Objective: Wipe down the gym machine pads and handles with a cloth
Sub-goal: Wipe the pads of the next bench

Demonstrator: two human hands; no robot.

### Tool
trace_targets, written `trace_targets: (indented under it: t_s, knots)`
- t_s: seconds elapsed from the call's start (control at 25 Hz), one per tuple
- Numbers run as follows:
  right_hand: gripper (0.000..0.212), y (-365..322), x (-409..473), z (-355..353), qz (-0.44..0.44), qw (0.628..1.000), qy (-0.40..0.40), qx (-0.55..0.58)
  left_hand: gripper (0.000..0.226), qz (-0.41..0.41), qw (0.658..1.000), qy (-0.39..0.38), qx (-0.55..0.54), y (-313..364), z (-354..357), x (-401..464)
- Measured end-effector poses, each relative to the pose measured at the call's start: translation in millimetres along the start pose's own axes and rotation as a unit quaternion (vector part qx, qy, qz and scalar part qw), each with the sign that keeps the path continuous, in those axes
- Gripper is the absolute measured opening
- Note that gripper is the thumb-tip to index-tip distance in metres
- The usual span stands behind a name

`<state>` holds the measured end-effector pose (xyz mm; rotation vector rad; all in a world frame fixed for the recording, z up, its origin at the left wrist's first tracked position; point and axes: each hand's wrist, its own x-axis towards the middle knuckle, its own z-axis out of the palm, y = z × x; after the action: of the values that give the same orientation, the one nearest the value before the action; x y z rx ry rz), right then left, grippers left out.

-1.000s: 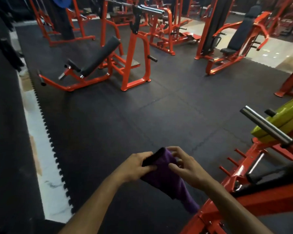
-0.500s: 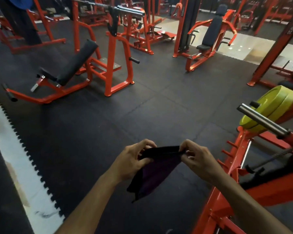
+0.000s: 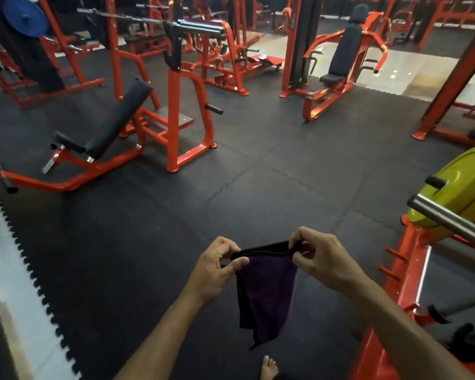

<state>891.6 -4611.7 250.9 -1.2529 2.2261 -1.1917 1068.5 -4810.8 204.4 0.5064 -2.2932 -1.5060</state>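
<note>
Purple cloth (image 3: 268,286) pinched taut, left hand (image 3: 217,270), right hand (image 3: 321,259)

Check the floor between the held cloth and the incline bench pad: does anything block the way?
Nothing visible does. Both hands, left hand and right hand, pinch the cloth; only bare floor mat lies before the incline bench pad.

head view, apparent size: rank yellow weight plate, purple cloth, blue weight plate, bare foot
1. Yellow weight plate, cut off by the frame edge and near the camera.
2. Purple cloth, close to the plate in apparent size, so that order is unsure.
3. Blue weight plate, far off.
4. Bare foot, only partly visible.
</note>
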Motion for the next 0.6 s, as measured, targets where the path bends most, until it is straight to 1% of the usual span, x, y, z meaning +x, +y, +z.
trace_targets:
  t_s: [0.08, 0.2, 0.28, 0.36, 0.44, 0.48, 0.56, 0.6]
  knots:
    - [0.025, 17, 30, -14, 0.004, 1.0, -0.002, -0.008, 0.022, -0.023, 0.999, -0.016, -0.025, -6, 2, 42]
    - [0.026, 36, 80, -32, 0.0, 1.0, -0.008, -0.005, 0.005, -0.098, 0.98, -0.052, -0.166, -5, 7, 97]
    - [0.029, 43, 115, -42, -0.011, 1.0, -0.016, -0.007, 0.003, -0.12, 0.969, -0.046, -0.209, -7, 9, 123]
    - [0.025, 51, 144, -48, -0.025, 0.999, -0.019, -0.02, 0.002, -0.113, 0.967, -0.027, -0.228, -12, 8, 147]
    - [0.019, 60, 169, -54, -0.034, 0.999, -0.015, -0.029, 0.01, -0.087, 0.972, -0.032, -0.215, -13, 4, 172]
    - [0.018, 64, 182, -57, -0.035, 0.999, -0.011, -0.029, 0.018, -0.068, 0.98, -0.051, -0.182, -12, 0, 185]
    - [0.017, 71, 208, -64, -0.035, 0.999, -0.003, -0.031, 0.029, -0.018, 0.993, -0.093, -0.072, -13, -5, 214]
    - [0.016, 71, 219, -68, -0.032, 0.999, 0.001, -0.034, 0.031, 0.008, 0.995, -0.097, -0.014, -13, -8, 227]
